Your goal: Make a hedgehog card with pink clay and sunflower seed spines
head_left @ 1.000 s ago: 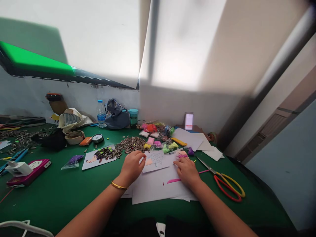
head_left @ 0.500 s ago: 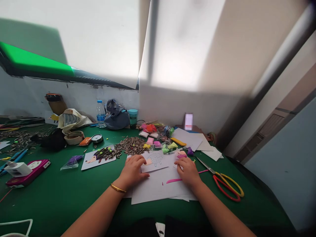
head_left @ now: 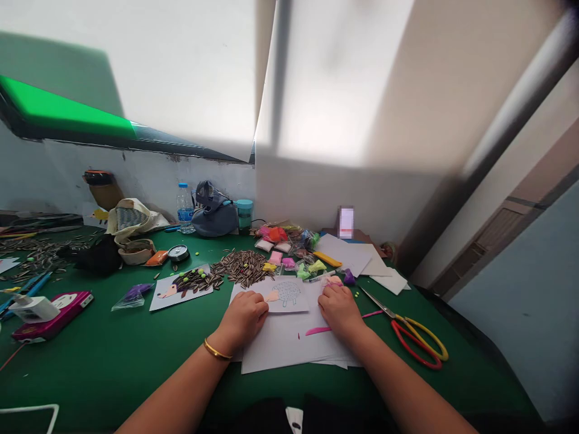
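Note:
A white card [head_left: 296, 304] with a drawn round, dotted animal and a peach clay head [head_left: 272, 296] lies on larger white sheets [head_left: 271, 349]. My left hand [head_left: 245, 316], with a gold bangle at the wrist, rests closed on the card's left end; anything under its fingers is hidden. My right hand [head_left: 340, 308] is closed on the sheets right of the card, beside a bag of pink and peach clay [head_left: 333, 281]; its fingertips are mostly hidden. A pink clay tool [head_left: 318, 331] lies partly under the right hand.
Red and yellow scissors [head_left: 414, 337] lie open at the right. Sunflower seeds [head_left: 244, 266] are heaped behind the card. At the left are a seed-covered hedgehog card [head_left: 181, 288], a purple clay bag [head_left: 132, 295] and a magenta device [head_left: 54, 316]. A bottle [head_left: 184, 211] stands behind.
My left hand has drawn its fingers in, and the card's near edge has turned to lie more level. The fingers of my right hand have curled in slightly.

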`<action>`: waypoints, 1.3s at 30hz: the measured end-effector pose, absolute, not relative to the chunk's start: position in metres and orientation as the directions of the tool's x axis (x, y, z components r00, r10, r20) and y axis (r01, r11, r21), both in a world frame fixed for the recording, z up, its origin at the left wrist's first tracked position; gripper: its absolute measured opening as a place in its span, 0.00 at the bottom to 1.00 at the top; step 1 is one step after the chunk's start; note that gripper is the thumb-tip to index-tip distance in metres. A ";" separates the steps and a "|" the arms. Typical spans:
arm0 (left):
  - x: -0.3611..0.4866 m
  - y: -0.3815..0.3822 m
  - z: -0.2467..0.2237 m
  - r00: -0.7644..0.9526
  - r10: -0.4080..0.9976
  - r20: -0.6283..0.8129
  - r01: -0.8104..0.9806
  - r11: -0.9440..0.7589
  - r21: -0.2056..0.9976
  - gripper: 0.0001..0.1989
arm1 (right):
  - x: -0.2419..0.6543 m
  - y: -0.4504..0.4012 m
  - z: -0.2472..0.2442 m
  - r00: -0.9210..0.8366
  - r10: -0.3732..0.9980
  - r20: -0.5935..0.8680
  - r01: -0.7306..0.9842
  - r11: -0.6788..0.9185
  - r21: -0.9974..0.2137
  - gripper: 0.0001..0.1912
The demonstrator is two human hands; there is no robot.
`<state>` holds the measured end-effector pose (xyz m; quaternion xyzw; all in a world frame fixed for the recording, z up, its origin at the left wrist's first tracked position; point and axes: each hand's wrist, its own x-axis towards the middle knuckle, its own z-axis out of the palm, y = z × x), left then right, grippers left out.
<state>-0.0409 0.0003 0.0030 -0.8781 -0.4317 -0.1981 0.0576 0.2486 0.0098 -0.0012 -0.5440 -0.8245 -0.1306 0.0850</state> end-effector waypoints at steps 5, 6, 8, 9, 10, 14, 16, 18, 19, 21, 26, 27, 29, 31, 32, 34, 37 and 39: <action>-0.037 -0.001 0.000 0.599 0.673 0.435 0.718 -0.691 0.080 0.09 | 0.253 0.013 -0.002 -0.345 0.886 0.309 0.936 0.350 0.042 0.08; -0.035 -0.002 -0.001 0.616 0.654 0.438 0.696 -0.713 0.085 0.10 | 0.255 0.014 -0.002 -0.315 0.896 0.313 0.942 0.336 -0.012 0.08; -0.032 -0.005 -0.001 0.648 0.625 0.435 0.658 -0.747 0.092 0.10 | 0.260 0.016 -0.003 -0.244 0.917 0.315 0.937 0.307 -0.169 0.08; -0.030 -0.006 -0.002 0.660 0.616 0.431 0.645 -0.758 0.095 0.10 | 0.262 0.017 -0.003 -0.211 0.927 0.311 0.923 0.294 -0.250 0.08; -0.029 -0.008 -0.002 0.668 0.611 0.426 0.637 -0.764 0.097 0.10 | 0.265 0.018 -0.004 -0.186 0.934 0.305 0.904 0.285 -0.320 0.08; -0.027 -0.010 -0.001 0.670 0.618 0.412 0.641 -0.761 0.099 0.10 | 0.272 0.024 -0.009 -0.152 0.949 0.276 0.848 0.269 -0.457 0.08; -0.027 -0.010 -0.001 0.656 0.630 0.415 0.661 -0.745 0.088 0.09 | 0.274 0.025 -0.012 -0.141 0.956 0.258 0.824 0.258 -0.504 0.09; -0.028 -0.009 -0.001 0.629 0.647 0.432 0.689 -0.721 0.076 0.09 | 0.274 0.026 -0.013 -0.127 0.962 0.243 0.803 0.244 -0.544 0.10; -0.029 -0.008 -0.001 0.617 0.652 0.441 0.700 -0.711 0.071 0.09 | 0.274 0.026 -0.013 -0.123 0.963 0.239 0.793 0.240 -0.560 0.10; -0.029 -0.007 -0.002 0.623 0.643 0.446 0.692 -0.719 0.069 0.10 | 0.270 0.025 -0.011 -0.129 0.963 0.236 0.773 0.247 -0.584 0.10; -0.026 -0.005 -0.004 0.683 0.589 0.432 0.609 -0.786 0.107 0.13 | 0.243 0.022 -0.002 -0.231 0.936 0.267 0.722 0.348 -0.597 0.08; -0.026 -0.006 -0.004 0.683 0.592 0.428 0.607 -0.786 0.119 0.12 | 0.235 0.021 -0.001 -0.260 0.925 0.276 0.713 0.377 -0.592 0.08; -0.026 -0.007 -0.002 0.680 0.607 0.412 0.606 -0.781 0.151 0.09 | 0.219 0.021 0.000 -0.309 0.906 0.291 0.699 0.423 -0.577 0.07; -0.028 -0.008 0.000 0.672 0.624 0.399 0.606 -0.773 0.190 0.05 | 0.205 0.022 0.000 -0.338 0.889 0.308 0.700 0.456 -0.549 0.07; -0.029 -0.008 0.000 0.664 0.635 0.396 0.608 -0.766 0.208 0.04 | 0.199 0.022 -0.001 -0.351 0.879 0.322 0.710 0.474 -0.521 0.07; -0.030 -0.008 0.000 0.641 0.655 0.401 0.620 -0.749 0.233 0.05 | 0.189 0.022 -0.003 -0.382 0.854 0.354 0.734 0.513 -0.445 0.07; -0.032 -0.006 -0.002 0.600 0.684 0.414 0.646 -0.720 0.254 0.08 | 0.182 0.020 -0.005 -0.441 0.813 0.379 0.765 0.562 -0.315 0.06; -0.032 -0.005 -0.004 0.583 0.698 0.417 0.656 -0.707 0.265 0.09 | 0.180 0.018 -0.007 -0.473 0.793 0.384 0.775 0.582 -0.246 0.05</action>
